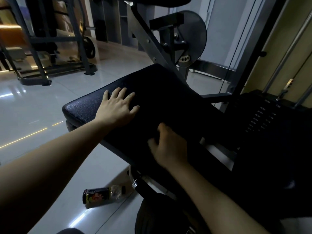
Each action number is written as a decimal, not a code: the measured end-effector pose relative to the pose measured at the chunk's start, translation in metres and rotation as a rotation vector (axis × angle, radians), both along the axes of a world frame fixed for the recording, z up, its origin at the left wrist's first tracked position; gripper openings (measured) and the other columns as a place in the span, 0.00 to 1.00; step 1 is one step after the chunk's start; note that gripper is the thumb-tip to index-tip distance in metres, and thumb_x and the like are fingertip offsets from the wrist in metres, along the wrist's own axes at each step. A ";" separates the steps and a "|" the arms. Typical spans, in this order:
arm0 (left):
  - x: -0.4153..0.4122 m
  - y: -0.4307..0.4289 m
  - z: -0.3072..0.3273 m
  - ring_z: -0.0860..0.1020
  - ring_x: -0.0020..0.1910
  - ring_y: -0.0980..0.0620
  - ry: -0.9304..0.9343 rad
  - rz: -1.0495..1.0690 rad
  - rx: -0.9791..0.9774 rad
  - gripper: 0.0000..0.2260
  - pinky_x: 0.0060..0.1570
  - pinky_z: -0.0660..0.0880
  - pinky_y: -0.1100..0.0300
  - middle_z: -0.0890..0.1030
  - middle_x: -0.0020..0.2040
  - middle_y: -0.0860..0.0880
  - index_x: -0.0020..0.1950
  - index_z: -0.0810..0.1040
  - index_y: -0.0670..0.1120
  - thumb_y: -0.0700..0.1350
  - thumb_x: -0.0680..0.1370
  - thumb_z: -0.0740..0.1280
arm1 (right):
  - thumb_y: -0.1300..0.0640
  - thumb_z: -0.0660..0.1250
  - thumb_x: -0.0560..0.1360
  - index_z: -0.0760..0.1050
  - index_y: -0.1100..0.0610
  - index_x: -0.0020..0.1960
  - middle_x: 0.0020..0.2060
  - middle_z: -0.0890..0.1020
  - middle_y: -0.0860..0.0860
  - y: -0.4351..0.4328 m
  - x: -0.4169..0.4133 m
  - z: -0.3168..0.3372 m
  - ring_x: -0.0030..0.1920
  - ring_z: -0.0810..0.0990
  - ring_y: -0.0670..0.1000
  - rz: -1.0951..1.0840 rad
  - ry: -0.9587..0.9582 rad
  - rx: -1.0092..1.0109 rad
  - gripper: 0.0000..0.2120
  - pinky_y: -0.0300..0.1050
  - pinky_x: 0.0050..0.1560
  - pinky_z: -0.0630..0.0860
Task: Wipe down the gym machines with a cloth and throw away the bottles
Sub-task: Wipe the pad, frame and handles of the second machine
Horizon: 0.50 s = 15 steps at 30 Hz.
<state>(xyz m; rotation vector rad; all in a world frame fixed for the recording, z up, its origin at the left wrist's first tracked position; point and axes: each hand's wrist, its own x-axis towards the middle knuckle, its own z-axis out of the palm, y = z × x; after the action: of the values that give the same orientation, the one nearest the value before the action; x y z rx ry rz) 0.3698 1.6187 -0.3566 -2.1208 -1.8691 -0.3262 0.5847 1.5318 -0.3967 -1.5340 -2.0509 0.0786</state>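
Black padded seat (152,102) of the gym machine, tilted. No cloth visible; possibly dark against the pad under the right hand (166,146), which is blurred with curled fingers, grip cannot be told. Left hand (118,107) lies spread flat, likely bracing the pad. Bottle (103,195) lies on the floor (42,107) beneath, not yet binned.

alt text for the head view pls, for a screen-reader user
Two bare hands rest on a black padded gym machine seat: the left hand lies flat with fingers spread, the right hand is blurred near the pad's near edge. A plastic bottle lies on its side on the glossy tiled floor below; no cloth is clearly visible.
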 end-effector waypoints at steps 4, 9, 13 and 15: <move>0.001 -0.002 0.001 0.53 0.81 0.45 -0.001 -0.001 0.004 0.34 0.77 0.50 0.38 0.59 0.82 0.46 0.81 0.59 0.54 0.68 0.79 0.44 | 0.46 0.58 0.80 0.67 0.58 0.67 0.62 0.75 0.60 0.104 0.045 0.023 0.58 0.77 0.62 -0.329 0.160 -0.238 0.22 0.54 0.52 0.74; 0.002 0.000 -0.001 0.54 0.81 0.44 -0.007 0.002 0.020 0.32 0.77 0.50 0.37 0.60 0.81 0.45 0.81 0.60 0.54 0.67 0.80 0.47 | 0.45 0.59 0.77 0.70 0.55 0.60 0.54 0.78 0.55 0.020 0.005 0.005 0.51 0.80 0.57 -0.236 0.129 -0.085 0.17 0.53 0.49 0.78; 0.000 0.002 -0.005 0.54 0.81 0.45 0.012 0.009 0.030 0.31 0.77 0.51 0.37 0.60 0.81 0.46 0.80 0.60 0.54 0.67 0.81 0.48 | 0.43 0.54 0.73 0.69 0.51 0.50 0.45 0.77 0.51 -0.060 -0.008 -0.008 0.43 0.78 0.54 0.069 0.020 0.008 0.13 0.51 0.41 0.75; -0.001 0.002 -0.006 0.55 0.81 0.45 0.018 0.003 0.043 0.32 0.77 0.52 0.37 0.61 0.80 0.46 0.80 0.60 0.54 0.68 0.80 0.46 | 0.44 0.56 0.76 0.72 0.53 0.56 0.50 0.79 0.53 -0.019 0.012 -0.004 0.49 0.80 0.57 0.001 0.033 -0.028 0.16 0.50 0.46 0.75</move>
<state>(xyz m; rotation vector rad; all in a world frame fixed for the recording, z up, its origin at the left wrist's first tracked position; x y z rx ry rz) 0.3688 1.6207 -0.3628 -2.0854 -1.8385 -0.3421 0.5965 1.5129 -0.4007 -1.5388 -2.0332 0.1326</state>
